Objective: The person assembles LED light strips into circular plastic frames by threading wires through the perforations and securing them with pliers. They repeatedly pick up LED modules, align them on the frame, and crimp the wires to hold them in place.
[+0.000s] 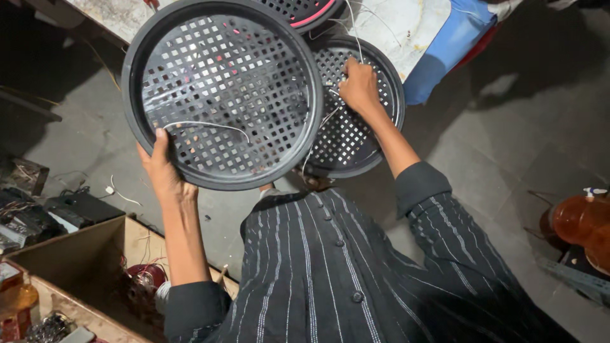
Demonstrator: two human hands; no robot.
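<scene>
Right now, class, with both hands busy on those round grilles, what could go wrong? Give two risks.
1. The left hand grips the front grille only at its lower rim, so it might tip or slip.
2. The right hand pinches thin white wire at the rear grille; it could snag in the holes or tangle.

There are three round black perforated grilles: one large in front (pixel 222 89), one behind it to the right (pixel 365 127), and one with a pink rim at the top edge (pixel 305 13), only partly seen. Two hands are visible, the left hand (pixel 162 171) and the right hand (pixel 359 86). One cardboard box (pixel 82 260) stands at lower left. One orange container (pixel 581 222) is at right.
</scene>
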